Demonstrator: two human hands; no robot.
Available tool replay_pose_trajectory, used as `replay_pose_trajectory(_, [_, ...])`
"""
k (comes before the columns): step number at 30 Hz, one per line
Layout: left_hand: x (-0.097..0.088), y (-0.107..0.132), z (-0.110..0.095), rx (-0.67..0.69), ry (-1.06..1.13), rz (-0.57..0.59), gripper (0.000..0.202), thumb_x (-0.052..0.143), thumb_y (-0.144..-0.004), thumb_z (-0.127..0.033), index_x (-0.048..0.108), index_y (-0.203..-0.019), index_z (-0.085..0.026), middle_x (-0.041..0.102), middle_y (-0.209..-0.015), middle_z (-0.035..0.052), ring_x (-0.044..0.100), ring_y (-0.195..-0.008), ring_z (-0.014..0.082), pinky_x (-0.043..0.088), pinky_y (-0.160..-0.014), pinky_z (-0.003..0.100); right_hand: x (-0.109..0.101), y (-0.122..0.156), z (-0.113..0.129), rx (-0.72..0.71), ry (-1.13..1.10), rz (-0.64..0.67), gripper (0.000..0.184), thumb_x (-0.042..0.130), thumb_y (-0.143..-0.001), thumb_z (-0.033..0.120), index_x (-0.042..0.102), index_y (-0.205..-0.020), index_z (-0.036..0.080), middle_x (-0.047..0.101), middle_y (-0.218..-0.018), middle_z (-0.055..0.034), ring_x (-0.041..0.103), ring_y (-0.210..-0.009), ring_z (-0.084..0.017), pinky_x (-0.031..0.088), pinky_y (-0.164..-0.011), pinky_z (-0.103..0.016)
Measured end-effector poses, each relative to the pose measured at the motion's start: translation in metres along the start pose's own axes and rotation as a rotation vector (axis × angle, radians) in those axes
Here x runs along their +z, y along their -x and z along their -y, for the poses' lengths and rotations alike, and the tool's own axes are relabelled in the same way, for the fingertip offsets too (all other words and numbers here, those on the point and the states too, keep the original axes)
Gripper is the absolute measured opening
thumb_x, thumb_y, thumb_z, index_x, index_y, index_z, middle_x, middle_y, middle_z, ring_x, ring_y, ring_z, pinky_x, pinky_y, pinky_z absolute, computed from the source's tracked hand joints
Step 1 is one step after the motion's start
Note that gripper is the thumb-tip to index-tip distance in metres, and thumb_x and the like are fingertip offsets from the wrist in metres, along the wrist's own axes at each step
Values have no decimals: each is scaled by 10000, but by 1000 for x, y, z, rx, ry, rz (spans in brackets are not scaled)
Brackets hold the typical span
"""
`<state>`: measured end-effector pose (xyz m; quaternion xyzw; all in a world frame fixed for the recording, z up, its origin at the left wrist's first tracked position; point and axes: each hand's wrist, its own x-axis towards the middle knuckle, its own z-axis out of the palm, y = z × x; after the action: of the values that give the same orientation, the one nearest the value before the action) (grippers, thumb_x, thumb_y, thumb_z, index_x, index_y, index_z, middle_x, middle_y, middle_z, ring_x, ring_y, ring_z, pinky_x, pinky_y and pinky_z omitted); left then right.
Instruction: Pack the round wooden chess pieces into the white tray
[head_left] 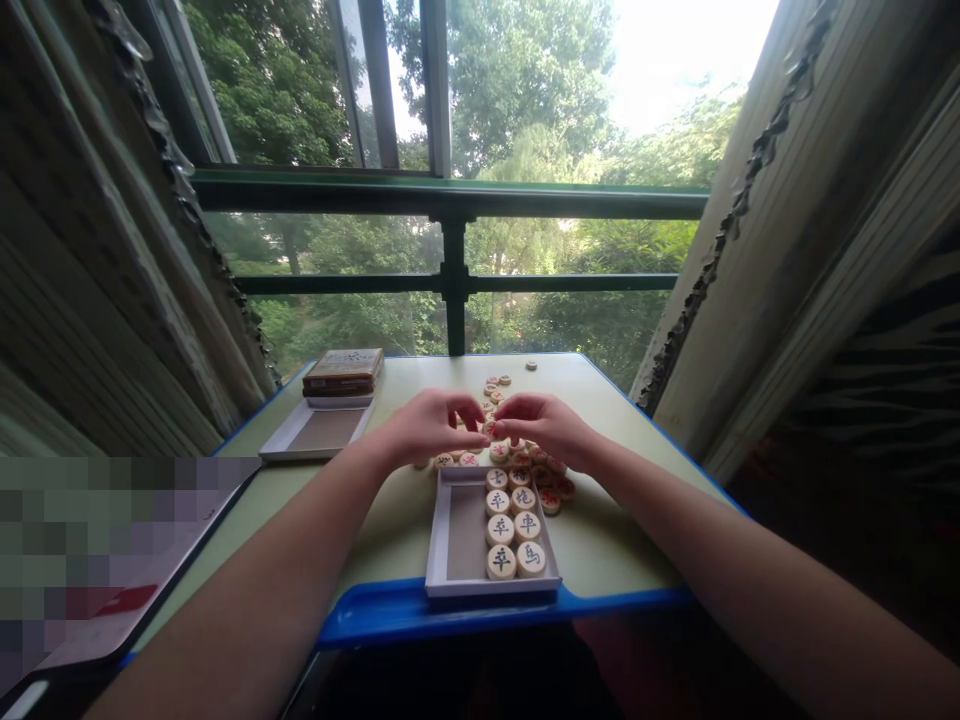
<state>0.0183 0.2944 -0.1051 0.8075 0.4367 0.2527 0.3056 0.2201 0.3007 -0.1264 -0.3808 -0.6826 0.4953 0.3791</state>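
Note:
My left hand (pixel 433 420) is over the middle of the table, its thumb and fingers curved and apart around a gap. Facing it, my right hand (pixel 546 424) has its fingertips closed at a round wooden xiangqi piece (pixel 491 429) with a red character. Below both hands lies a loose heap of xiangqi pieces (pixel 499 452), partly hidden by my fingers. Nearest me, a shallow white box tray (pixel 465 530) holds two columns of pieces with black characters, such as the horse piece (pixel 531 560), along its right side. The tray's left side shows bare grey bottom.
A brown box (pixel 343 371) rests at the back left on the end of another shallow white tray (pixel 319 428). A single piece (pixel 531 366) lies near the table's far edge. The pale green table (pixel 637 530) has a blue rim. Curtains and a railed window stand beyond.

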Motion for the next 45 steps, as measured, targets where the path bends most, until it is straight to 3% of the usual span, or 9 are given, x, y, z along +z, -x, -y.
replay_pose_trajectory(9, [3,0,-1,59,-55,-4,320,685,-652,-359,666,-896,-152,629,-690,12,539,-594,106,406,-532,205,2,-1,-2,35,-68,19,270,754,-599,346,642,-742,147,642,-682,4,575,-631,-105,470,-636,-255])
replay_pose_trajectory(13, [3,0,0,84,-64,-28,325,682,-654,-378,671,-886,-151,634,-691,12,530,-584,103,395,-520,202,1,1,-2,2,-55,12,229,694,-664,354,632,-753,152,635,-688,-1,563,-624,-108,462,-637,-265])
replay_pose_trajectory(18, [-2,-1,4,69,-50,-42,356,686,-639,-402,665,-881,-142,633,-709,22,524,-589,105,393,-524,206,-3,4,2,-163,281,-41,143,593,-718,251,660,-797,152,661,-792,-29,575,-740,-141,438,-706,-277])
replay_pose_trajectory(22, [-15,1,5,-24,-25,104,405,701,-603,-456,646,-849,-139,621,-711,22,533,-615,122,392,-533,215,-6,5,1,-210,516,-40,176,545,-762,269,670,-757,145,656,-732,-30,562,-703,-144,422,-678,-267])
replay_pose_trajectory(28, [-32,12,1,-166,-50,408,397,716,-580,-444,628,-838,-155,598,-678,-4,528,-604,122,367,-534,211,-8,3,-3,-237,603,-56,197,546,-774,283,673,-734,138,620,-676,-17,515,-633,-119,390,-612,-236])
replay_pose_trajectory(37, [-29,11,6,-199,-204,530,463,743,-513,-524,600,-747,-150,542,-649,-23,441,-584,96,284,-497,210,-8,2,-3,-261,643,-9,197,560,-771,274,676,-692,135,588,-607,-10,477,-601,-111,361,-590,-231])
replay_pose_trajectory(45, [-20,8,13,-186,-269,529,455,743,-505,-525,567,-734,-173,549,-673,-31,454,-606,108,296,-501,222,-7,4,-3,-258,662,-5,202,553,-770,276,678,-700,134,588,-606,-11,472,-594,-109,358,-591,-234])
